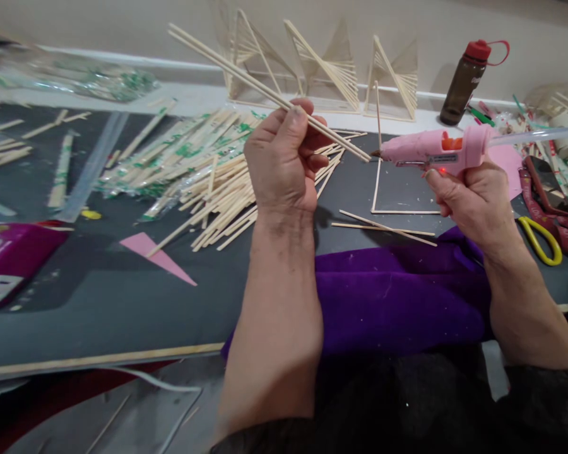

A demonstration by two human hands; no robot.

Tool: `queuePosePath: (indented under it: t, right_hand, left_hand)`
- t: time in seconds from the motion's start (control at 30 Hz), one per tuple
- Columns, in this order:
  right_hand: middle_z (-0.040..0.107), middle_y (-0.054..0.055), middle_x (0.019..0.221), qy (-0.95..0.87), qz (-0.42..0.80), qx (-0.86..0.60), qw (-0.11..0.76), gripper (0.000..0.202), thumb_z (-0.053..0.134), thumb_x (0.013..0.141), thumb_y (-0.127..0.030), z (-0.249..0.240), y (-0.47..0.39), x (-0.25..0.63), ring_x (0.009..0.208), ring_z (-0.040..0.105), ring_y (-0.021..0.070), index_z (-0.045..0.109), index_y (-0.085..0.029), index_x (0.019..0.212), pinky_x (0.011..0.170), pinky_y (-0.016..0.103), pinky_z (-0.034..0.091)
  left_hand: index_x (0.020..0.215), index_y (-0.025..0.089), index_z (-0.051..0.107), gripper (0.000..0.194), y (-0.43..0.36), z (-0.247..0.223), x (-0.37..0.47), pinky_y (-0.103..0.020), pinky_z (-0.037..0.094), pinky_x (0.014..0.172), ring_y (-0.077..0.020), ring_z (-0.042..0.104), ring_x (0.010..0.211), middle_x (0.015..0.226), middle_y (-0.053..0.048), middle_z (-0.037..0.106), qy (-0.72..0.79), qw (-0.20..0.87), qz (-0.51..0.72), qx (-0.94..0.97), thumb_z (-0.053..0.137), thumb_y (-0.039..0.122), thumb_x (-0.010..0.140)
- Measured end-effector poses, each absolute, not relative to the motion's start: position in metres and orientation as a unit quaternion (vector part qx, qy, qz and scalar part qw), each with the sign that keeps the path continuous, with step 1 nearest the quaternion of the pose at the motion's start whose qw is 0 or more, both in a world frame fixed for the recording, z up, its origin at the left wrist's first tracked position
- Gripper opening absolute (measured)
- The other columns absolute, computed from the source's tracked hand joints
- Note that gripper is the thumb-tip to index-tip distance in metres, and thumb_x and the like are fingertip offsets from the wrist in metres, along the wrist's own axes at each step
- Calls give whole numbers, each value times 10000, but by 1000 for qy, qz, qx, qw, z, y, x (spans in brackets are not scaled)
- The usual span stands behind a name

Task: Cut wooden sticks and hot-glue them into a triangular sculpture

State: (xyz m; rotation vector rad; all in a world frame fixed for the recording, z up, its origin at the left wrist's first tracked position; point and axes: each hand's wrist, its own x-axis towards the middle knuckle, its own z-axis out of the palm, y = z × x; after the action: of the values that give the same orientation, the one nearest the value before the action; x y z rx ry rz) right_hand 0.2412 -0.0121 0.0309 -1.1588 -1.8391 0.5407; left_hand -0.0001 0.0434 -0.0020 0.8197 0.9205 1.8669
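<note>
My left hand (286, 154) pinches a pair of thin wooden sticks (227, 65), held aslant above the table. Closed round a pink hot glue gun (435, 148), my right hand (478, 195) keeps its nozzle at the lower right ends of those sticks. A clear glue stick (539, 133) pokes out of the gun's back, and a small red light glows on its side. Beneath the gun lies a stick frame (375, 186), partly hidden by it. Two loose sticks (383, 226) cross in front of the frame.
Loose sticks (227, 189) and plastic-wrapped bundles (170, 148) cover the middle left. Twisted stick structures (326, 66) stand along the wall, beside a dark bottle (464, 82). Purple cloth (397, 302) lies at the front edge. Yellow-handled scissors (542, 243) are at right, a magenta object (19, 258) at left.
</note>
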Motion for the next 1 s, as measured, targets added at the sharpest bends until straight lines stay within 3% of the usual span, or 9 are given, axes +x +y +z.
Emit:
queuePosePath:
  t: [0.13,0.23,0.43,0.63,0.83,1.0]
  right_hand:
    - [516,11,692,-732,208,-468,449,408,628,894,-563,31,-13,241,671,534,158,512,-233,683,561,300,419]
    - [507,11,674,-735,209,-469,442,420,638,895,-548,31,-14,241,648,520,155,500,-235,650,552,303,409]
    - [509,10,647,-737,212,-477,431,421,650,883,-551,34,-16,240,627,510,155,498,-244,639,525,299,405]
    - [510,7,649,-742,213,-467,431,430,641,877,-561,35,-16,240,606,483,141,510,-233,632,523,301,384]
    - [528,15,621,-747,208,-463,430,437,660,869,-574,35,-16,239,642,550,170,516,-237,631,536,309,425]
    - [550,19,647,-744,205,-462,437,403,667,866,-558,34,-17,238,656,563,170,550,-231,661,547,309,445]
  left_hand:
    - [1115,279,675,293,40,1,0,-229,458,488,-180,727,825,816,-4,717,365,457,747,316,677,504,927]
    - [1176,255,653,266,35,6,3,-208,425,482,-163,710,837,822,-3,721,357,477,744,301,627,430,977]
    - [1024,230,680,92,31,12,7,-225,418,521,-152,698,849,832,1,724,377,459,747,298,631,295,980]
    - [1034,222,679,92,29,15,11,-234,422,533,-141,711,845,799,9,715,396,453,748,282,643,287,979]
    - [965,260,703,59,31,12,8,-250,444,506,-162,730,834,775,5,727,395,448,750,284,692,310,935]
    - [1085,299,696,172,32,9,5,-266,474,534,-196,737,920,767,11,734,387,477,735,289,690,373,930]
